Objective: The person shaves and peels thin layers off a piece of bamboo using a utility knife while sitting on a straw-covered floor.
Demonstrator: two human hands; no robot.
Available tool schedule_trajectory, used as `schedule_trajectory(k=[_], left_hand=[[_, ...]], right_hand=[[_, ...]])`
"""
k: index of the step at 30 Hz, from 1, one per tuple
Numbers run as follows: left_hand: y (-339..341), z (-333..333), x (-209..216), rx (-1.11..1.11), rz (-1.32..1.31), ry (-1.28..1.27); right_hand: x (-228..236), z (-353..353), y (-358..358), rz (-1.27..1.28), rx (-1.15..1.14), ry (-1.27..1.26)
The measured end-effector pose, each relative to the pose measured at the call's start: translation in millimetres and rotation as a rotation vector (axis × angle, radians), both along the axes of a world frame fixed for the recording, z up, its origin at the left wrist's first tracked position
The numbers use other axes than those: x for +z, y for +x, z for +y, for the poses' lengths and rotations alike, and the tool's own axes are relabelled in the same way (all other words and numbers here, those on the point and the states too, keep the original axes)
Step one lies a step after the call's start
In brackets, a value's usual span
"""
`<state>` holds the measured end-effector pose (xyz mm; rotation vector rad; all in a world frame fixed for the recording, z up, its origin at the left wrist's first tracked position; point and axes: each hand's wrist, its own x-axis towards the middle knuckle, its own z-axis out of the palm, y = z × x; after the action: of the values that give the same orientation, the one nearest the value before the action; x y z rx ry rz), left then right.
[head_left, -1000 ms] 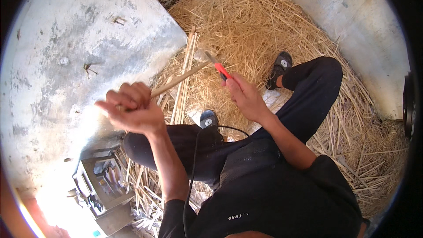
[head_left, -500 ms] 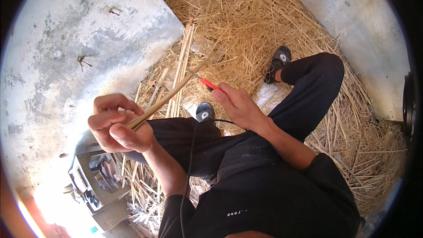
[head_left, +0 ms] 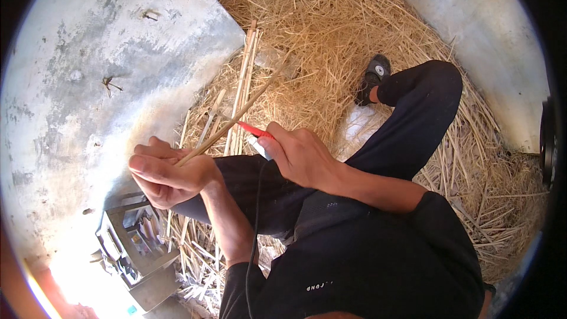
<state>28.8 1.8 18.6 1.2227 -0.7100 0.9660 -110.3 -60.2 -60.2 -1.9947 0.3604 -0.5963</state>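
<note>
My left hand (head_left: 174, 171) is closed around the lower end of a thin bamboo-like strip (head_left: 247, 106). The strip slants up and away to the right, its far tip fading against the straw. In my right hand (head_left: 304, 156) is a knife with a red handle (head_left: 255, 130), the fist wrapped round its rear part. The knife's small blade (head_left: 225, 119) meets the strip about midway along, or lies just beside it; the exact contact is too small to tell.
Straw and shavings (head_left: 331, 29) cover the floor. Several long split strips (head_left: 243, 82) lie beyond my hands, beside a pale wall (head_left: 88, 53). At lower left stands an open box (head_left: 139, 242) with small items. A black cord (head_left: 257, 218) hangs before my bent legs (head_left: 407, 118).
My right hand has brought the knife left and down along the strip, closer to my left hand. The fingers of my left hand have turned and closed more tightly on the strip.
</note>
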Motion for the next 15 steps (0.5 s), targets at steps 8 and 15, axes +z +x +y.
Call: schedule_trajectory(k=[8,15], left_hand=[[-5.9,-1.0,-1.0,-0.084,-0.114,-0.052],[-14.5,-4.2,-6.8,-0.074,-0.145,-0.036]], right_hand=[[-1.4,-2.4,-4.0,0.144,-0.045,-0.121],[-20.0,3.5,-10.8,0.004,-0.136,-0.285]])
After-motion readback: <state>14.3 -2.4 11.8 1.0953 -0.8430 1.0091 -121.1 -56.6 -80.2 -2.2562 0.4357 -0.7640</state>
